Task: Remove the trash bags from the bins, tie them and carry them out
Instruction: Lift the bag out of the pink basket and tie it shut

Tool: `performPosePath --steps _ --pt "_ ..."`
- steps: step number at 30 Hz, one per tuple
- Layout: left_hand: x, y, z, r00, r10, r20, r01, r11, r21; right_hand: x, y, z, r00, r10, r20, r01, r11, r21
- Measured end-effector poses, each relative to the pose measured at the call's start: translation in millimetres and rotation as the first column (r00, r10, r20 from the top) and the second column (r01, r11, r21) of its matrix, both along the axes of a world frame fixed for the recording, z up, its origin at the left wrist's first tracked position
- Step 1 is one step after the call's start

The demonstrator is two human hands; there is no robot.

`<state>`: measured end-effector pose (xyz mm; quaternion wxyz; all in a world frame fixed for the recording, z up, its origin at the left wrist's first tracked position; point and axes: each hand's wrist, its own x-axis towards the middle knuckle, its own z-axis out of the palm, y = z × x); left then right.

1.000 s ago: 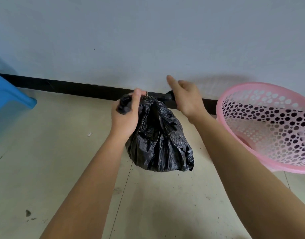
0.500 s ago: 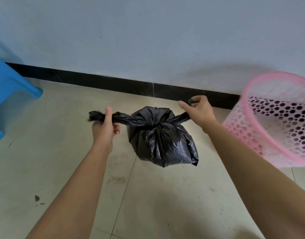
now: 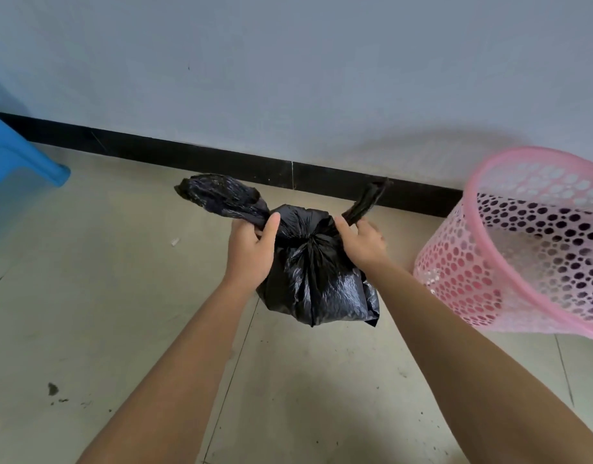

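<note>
A small black trash bag [image 3: 318,279] hangs in the air above the floor, held between both hands. Its top is gathered into a knot, with two twisted ends sticking up and outward. My left hand [image 3: 249,252] grips the wider left end close to the knot. My right hand [image 3: 362,244] grips the thin right end close to the knot. A pink perforated bin [image 3: 529,242] stands tilted at the right with no bag inside it.
A blue plastic stool [image 3: 17,162] pokes in at the left edge. A white wall with a black skirting board [image 3: 221,162] runs behind. The floor is pale tile with small scraps and dark specks [image 3: 53,390] at the lower left.
Both hands have slid inward along the bag's ends, from pulled wide apart to close beside the knot. The two ends now stick upward instead of stretching sideways.
</note>
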<state>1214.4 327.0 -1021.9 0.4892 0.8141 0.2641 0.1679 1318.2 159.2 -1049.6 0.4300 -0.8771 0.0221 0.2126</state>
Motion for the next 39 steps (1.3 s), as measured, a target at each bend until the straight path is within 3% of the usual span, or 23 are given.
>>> performPosePath --steps 2,3,5,8,10,13,16,18,22,24,27,28,30,34,36,39 --pt "3.5 -6.4 12.6 0.994 0.018 0.11 -0.017 1.0 -0.008 -0.8 7.3 17.8 0.974 -0.026 0.226 -0.026 0.974 0.225" --pt "5.3 -11.0 21.6 0.986 0.042 0.16 -0.034 0.998 -0.054 -2.9 11.5 26.9 0.972 -0.067 0.227 -0.022 0.929 0.369" --pt "13.1 -18.5 39.0 0.966 0.077 0.248 -0.031 0.983 -0.182 -4.8 25.1 38.2 0.986 -0.136 0.1 0.054 0.814 0.578" --pt "24.1 -21.1 54.3 0.921 0.136 0.366 0.029 0.911 -0.412 -7.4 39.1 46.4 0.974 -0.221 -0.049 0.187 0.662 0.726" --pt "25.4 -17.0 49.4 0.931 0.218 0.292 -0.008 0.813 -0.582 -5.2 37.4 44.8 0.951 -0.297 -0.082 0.272 0.687 0.674" --pt "13.2 -11.1 24.0 0.969 0.232 0.084 -0.131 0.773 -0.62 -5.5 27.5 26.2 0.961 -0.274 -0.026 0.248 0.821 0.515" --pt "9.0 -4.0 13.2 0.985 0.168 -0.032 -0.155 0.793 -0.59 -14.5 24.1 7.3 0.993 -0.062 0.105 0.02 0.93 0.368" --pt "7.4 4.2 16.2 0.995 0.086 -0.056 -0.102 0.773 -0.626 -18.1 20.8 9.4 0.977 0.125 0.172 -0.168 0.949 0.266" --pt "8.0 18.7 20.1 0.997 -0.052 0.064 0.082 0.682 -0.727 -11.7 18.5 25.4 0.804 0.45 0.388 -0.472 0.881 -0.045" --pt "9.2 18.6 22.0 0.985 -0.146 0.093 0.171 0.732 -0.66 -9.1 23.2 26.3 0.719 0.552 0.423 -0.541 0.826 -0.157" --pt "11.5 13.6 24.9 0.977 -0.213 0.013 0.192 0.851 -0.488 -11.4 31.2 22.9 0.601 0.684 0.415 -0.604 0.728 -0.325" --pt "12.6 12.2 24.0 0.985 -0.17 -0.019 0.144 0.883 -0.447 -12.7 32.7 22.1 0.568 0.705 0.424 -0.619 0.706 -0.344" --pt "13.9 13.1 17.8 0.997 -0.063 -0.037 0.04 0.895 -0.445 -15.2 32.3 19.1 0.594 0.67 0.445 -0.636 0.73 -0.249" --pt "13.2 13.1 14.2 0.998 0.061 0.0 -0.046 0.754 -0.655 -15.4 22.8 16.2 0.808 0.446 0.385 -0.491 0.871 0.02" --pt "13.5 15.0 14.8 0.995 0.102 0.017 -0.056 0.661 -0.748 -13.3 16.1 13.8 0.857 0.375 0.353 -0.414 0.909 0.038" --pt "14.2 21.9 13.4 0.998 0.054 -0.022 -0.052 0.655 -0.754 -12.7 10.7 13.3 0.892 0.359 0.276 -0.396 0.914 0.091"
